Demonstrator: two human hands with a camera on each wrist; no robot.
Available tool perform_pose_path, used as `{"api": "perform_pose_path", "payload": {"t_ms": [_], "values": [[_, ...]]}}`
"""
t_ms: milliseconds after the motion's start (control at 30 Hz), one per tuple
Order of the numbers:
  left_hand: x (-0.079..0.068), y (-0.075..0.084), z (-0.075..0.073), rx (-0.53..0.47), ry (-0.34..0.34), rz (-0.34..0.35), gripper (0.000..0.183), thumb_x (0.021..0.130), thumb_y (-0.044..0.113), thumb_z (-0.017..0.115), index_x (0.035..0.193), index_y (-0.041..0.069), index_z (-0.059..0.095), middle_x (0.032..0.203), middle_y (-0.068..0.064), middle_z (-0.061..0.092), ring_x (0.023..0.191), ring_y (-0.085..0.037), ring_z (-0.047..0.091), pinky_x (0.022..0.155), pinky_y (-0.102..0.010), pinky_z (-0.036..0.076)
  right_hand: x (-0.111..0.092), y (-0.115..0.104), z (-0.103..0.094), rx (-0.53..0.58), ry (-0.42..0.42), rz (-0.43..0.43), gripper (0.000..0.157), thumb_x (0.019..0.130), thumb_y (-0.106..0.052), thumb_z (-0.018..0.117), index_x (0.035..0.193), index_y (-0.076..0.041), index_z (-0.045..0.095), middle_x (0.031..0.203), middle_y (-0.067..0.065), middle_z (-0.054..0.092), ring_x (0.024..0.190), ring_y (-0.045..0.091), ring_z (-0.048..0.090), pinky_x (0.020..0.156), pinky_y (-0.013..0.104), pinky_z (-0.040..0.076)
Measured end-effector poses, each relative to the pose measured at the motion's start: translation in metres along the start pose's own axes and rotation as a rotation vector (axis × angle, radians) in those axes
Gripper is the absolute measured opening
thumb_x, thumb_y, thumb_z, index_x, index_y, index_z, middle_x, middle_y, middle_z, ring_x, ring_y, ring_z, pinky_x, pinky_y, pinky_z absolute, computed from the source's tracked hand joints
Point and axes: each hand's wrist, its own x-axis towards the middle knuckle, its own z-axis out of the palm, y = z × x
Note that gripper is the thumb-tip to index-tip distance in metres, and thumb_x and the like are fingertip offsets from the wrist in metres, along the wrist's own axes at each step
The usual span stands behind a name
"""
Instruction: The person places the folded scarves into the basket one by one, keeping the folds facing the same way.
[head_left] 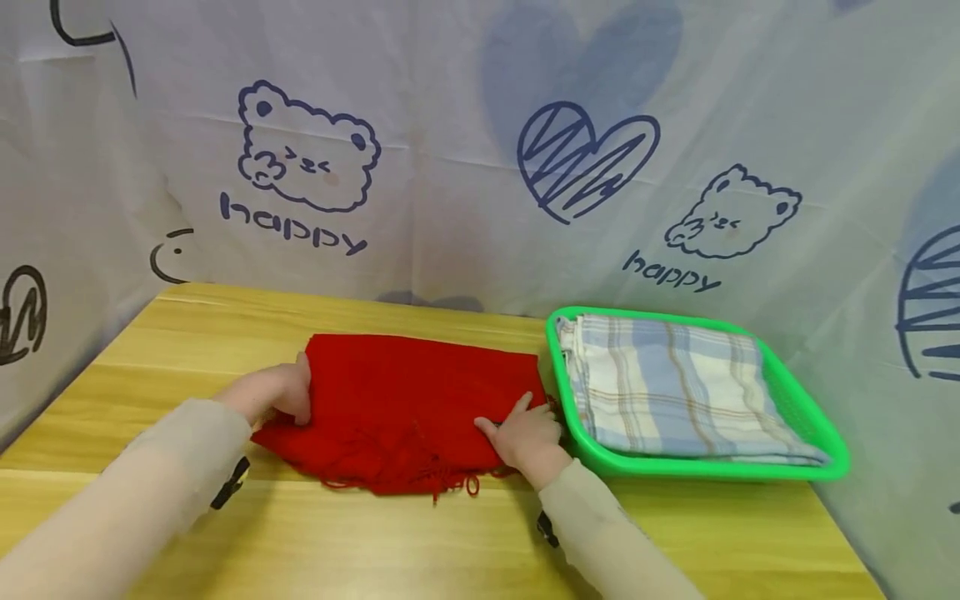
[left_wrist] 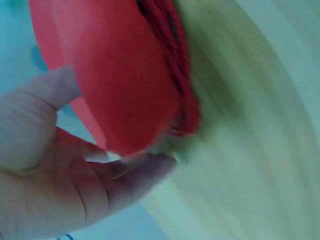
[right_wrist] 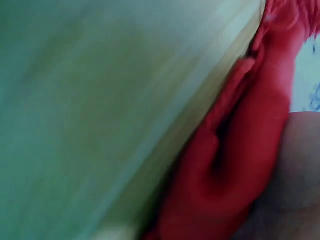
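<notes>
A folded red scarf (head_left: 420,383) with a fringe along its near edge lies on the wooden table. At its left side my left hand (head_left: 281,392) holds the folded edge. In the left wrist view, the thumb and fingers of that hand (left_wrist: 65,165) are on either side of the red fold (left_wrist: 125,90), and twisted fringe strands hang beside it. My right hand (head_left: 528,433) rests on the scarf's right edge, thumb and index finger spread. Only part of the right hand (right_wrist: 300,170) shows in the right wrist view, against the rolled red cloth (right_wrist: 255,130).
Close to the right hand stands a green plastic basket (head_left: 720,471) holding a folded blue and white plaid cloth (head_left: 675,383). A printed curtain (head_left: 450,167) hangs behind the wooden table (head_left: 360,550) and along its sides.
</notes>
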Motion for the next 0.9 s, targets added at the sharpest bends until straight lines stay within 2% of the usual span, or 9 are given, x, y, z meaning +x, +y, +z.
{"api": "perform_pose_path", "payload": {"t_ms": [67,133,200,300,400,533,667,800,900], "values": [[0.001,-0.006,-0.001,-0.139,-0.037,-0.003,0.104,0.07,-0.002,0.066,0.135,-0.023,-0.012,0.108,-0.033,0.042,0.077,-0.027,0.045,0.059,-0.03,0.044,0.006,0.002,0.0,0.054,-0.013,0.014,0.089,0.088,-0.067,0.036,0.143,0.003,0.032,0.134,0.029,0.047,0.117,0.04,0.051,0.089,0.045,0.049],[0.004,-0.009,-0.001,-0.201,-0.044,0.001,0.094,0.071,0.003,0.067,0.135,-0.023,0.003,0.1,-0.026,0.041,0.077,-0.026,0.046,0.062,-0.031,0.048,0.01,0.002,-0.002,0.119,0.002,0.006,0.087,0.088,-0.063,0.044,0.142,0.005,0.033,0.132,0.028,0.049,0.119,0.039,0.048,0.088,0.046,0.05],[0.005,-0.012,-0.001,-0.283,-0.07,0.008,0.079,0.075,0.007,0.063,0.131,-0.022,0.016,0.104,-0.025,0.04,0.084,-0.029,0.047,0.07,-0.037,0.051,0.015,0.002,-0.004,0.233,0.015,-0.005,0.085,0.087,-0.057,0.052,0.141,0.006,0.032,0.134,0.028,0.046,0.122,0.04,0.046,0.091,0.049,0.048],[0.01,-0.015,0.0,-0.405,-0.109,0.016,0.056,0.084,0.018,0.055,0.121,-0.016,0.032,0.106,-0.021,0.044,0.093,-0.031,0.051,0.082,-0.043,0.051,0.021,0.004,-0.007,0.555,-0.018,0.011,0.085,0.089,-0.047,0.057,0.143,0.01,0.024,0.14,0.031,0.038,0.126,0.042,0.043,0.1,0.05,0.042],[0.015,-0.019,0.003,-0.564,-0.13,0.004,0.055,0.094,0.027,0.043,0.128,-0.014,0.031,0.109,-0.018,0.051,0.096,-0.026,0.056,0.088,-0.042,0.05,0.026,0.006,-0.008,0.981,-0.074,0.065,0.074,0.093,-0.035,0.053,0.141,0.014,0.023,0.142,0.03,0.036,0.128,0.04,0.041,0.108,0.046,0.035],[0.02,-0.024,0.005,-0.7,-0.135,0.001,0.047,0.098,0.024,0.035,0.126,-0.014,0.034,0.099,-0.009,0.055,0.086,-0.016,0.059,0.086,-0.035,0.052,0.027,0.006,-0.011,1.372,-0.151,0.141,0.053,0.094,-0.019,0.048,0.134,0.013,0.033,0.126,0.025,0.047,0.111,0.032,0.05,0.099,0.038,0.041],[0.019,-0.025,0.002,-0.718,-0.092,0.011,0.036,0.098,0.017,0.035,0.118,-0.013,0.04,0.09,-0.004,0.054,0.078,-0.012,0.056,0.077,-0.029,0.051,0.027,0.007,-0.02,1.475,-0.209,0.144,0.046,0.094,-0.012,0.048,0.131,0.011,0.034,0.112,0.017,0.05,0.093,0.025,0.054,0.084,0.034,0.047],[0.014,-0.021,-0.011,-0.679,-0.048,0.032,0.033,0.1,0.017,0.034,0.114,-0.011,0.042,0.083,-0.001,0.051,0.072,-0.01,0.053,0.07,-0.024,0.048,0.028,0.01,-0.038,1.46,-0.212,0.089,0.041,0.094,-0.012,0.048,0.127,0.011,0.042,0.108,0.016,0.053,0.09,0.023,0.055,0.081,0.034,0.05],[0.008,-0.016,-0.025,-0.655,-0.036,0.035,0.038,0.1,0.019,0.034,0.121,-0.013,0.036,0.085,-0.003,0.049,0.072,-0.011,0.05,0.069,-0.023,0.045,0.027,0.013,-0.057,1.446,-0.222,0.057,0.037,0.095,-0.013,0.048,0.125,0.009,0.047,0.105,0.013,0.056,0.086,0.02,0.057,0.078,0.031,0.051]]}}
